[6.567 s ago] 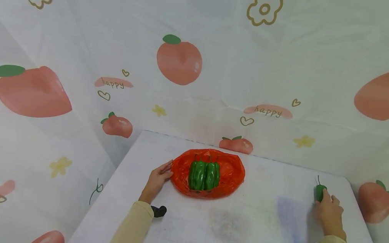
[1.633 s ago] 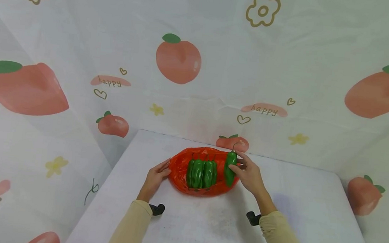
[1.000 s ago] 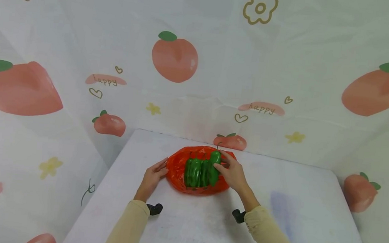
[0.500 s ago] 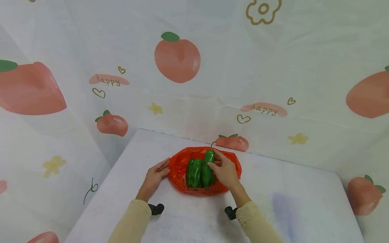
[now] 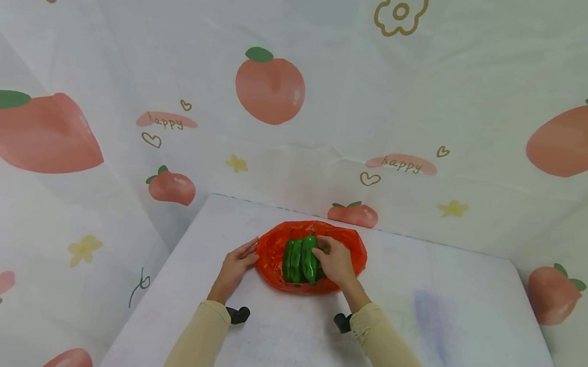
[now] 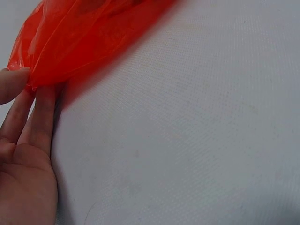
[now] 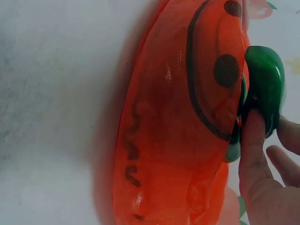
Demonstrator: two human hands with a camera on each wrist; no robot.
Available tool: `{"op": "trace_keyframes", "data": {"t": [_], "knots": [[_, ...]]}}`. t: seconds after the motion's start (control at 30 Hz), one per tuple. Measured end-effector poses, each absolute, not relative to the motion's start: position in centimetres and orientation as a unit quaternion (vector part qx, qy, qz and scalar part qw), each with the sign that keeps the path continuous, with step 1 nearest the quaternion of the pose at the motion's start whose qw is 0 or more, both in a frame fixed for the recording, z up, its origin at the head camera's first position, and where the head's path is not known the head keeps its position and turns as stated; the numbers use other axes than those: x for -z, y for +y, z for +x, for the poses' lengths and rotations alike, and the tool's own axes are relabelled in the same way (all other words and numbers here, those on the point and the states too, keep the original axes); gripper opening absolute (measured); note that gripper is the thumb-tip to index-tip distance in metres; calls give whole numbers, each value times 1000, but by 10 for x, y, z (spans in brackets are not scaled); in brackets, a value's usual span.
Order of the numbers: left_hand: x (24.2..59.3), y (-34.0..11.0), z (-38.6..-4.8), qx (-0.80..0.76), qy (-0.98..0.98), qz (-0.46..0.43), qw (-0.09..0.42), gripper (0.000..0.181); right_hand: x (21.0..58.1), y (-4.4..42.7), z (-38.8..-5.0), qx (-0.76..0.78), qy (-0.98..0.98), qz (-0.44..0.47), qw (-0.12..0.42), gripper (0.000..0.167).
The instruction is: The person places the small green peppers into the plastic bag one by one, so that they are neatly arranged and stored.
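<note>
An opened red plastic bag (image 5: 270,258) sits on the white table, with several green peppers (image 5: 295,260) side by side inside it. In the right wrist view its side bears a dark printed face and lettering. My right hand (image 5: 338,262) pinches one green pepper (image 5: 310,259) between thumb and fingers, over the others in the bag. Seen from the right wrist, that pepper (image 7: 267,77) stands above the bag's rim. At the left end of the bag, my left hand (image 5: 236,263) holds its edge, thumb on one side and fingers behind the plastic.
The white table (image 5: 279,351) ends at a patterned cloth backdrop (image 5: 333,93) behind and at both sides. A bluish stain (image 5: 431,324) marks the tabletop at the right. Black straps (image 5: 239,315) sit at the wrists.
My right hand took a pepper at the far right, carried it left into the bag, and has now lowered it against the other peppers. The left hand stays at the bag's edge.
</note>
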State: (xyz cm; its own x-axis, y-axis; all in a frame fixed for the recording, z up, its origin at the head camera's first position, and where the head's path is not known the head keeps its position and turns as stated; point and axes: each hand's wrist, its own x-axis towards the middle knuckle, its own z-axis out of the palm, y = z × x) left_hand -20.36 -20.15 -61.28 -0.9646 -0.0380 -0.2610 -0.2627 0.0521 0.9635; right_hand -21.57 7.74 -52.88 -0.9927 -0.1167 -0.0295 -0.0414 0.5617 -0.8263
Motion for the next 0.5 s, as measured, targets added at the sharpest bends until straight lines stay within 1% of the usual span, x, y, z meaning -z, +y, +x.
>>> {"op": "trace_keyframes", "data": {"t": [0.2, 0.5], "knots": [[611, -200, -203, -680, 722, -99, 83, 50, 527, 75, -215, 471, 880, -35, 41, 42], [610, -200, -204, -683, 718, -104, 86, 49, 531, 73, -218, 451, 892, -31, 27, 39]]}}
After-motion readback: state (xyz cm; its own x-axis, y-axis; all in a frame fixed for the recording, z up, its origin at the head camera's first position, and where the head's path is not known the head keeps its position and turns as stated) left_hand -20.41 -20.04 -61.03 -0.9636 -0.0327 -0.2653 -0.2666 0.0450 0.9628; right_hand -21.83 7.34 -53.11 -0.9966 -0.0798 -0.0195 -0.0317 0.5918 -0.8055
